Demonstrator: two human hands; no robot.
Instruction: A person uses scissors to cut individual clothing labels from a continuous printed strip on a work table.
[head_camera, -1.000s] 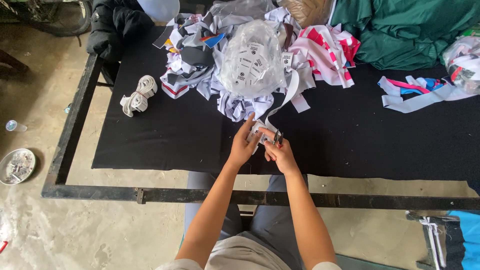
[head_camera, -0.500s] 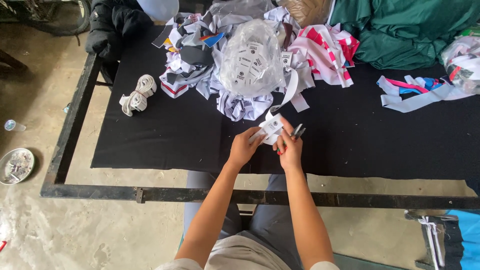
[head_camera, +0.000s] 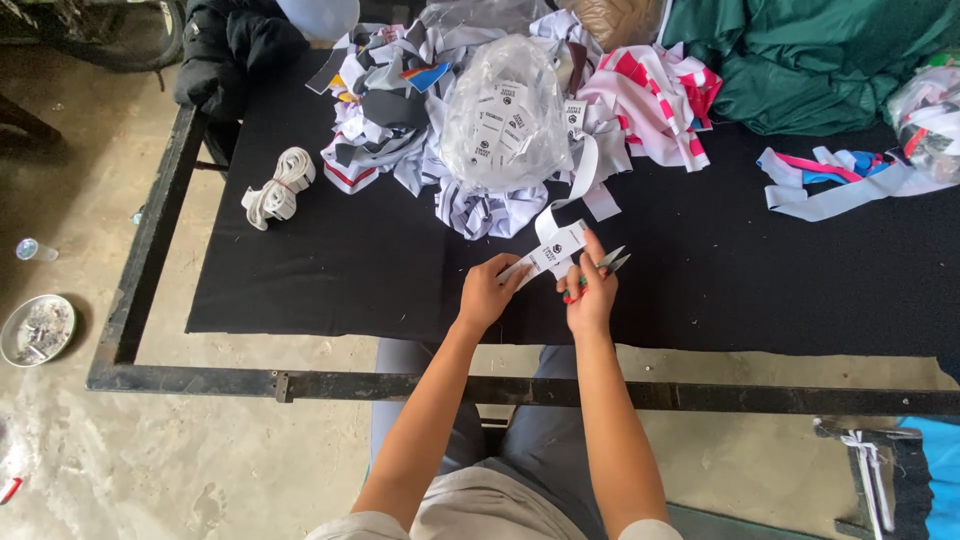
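White label strip pinched between both hands — right hand half-hides snips.

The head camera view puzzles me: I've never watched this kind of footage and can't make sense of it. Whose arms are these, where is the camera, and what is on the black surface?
The camera sits on a person's head and looks down, so the two bare arms reaching up from the bottom edge are that person's own. They sit at a table covered with black cloth. The left hand pinches one end of a white label strip. The right hand holds the strip too, along with small snips whose metal tips point right. Behind the hands lies a clear bag of white labels on a heap of fabric scraps, with a green cloth far right and a white rolled band at left.
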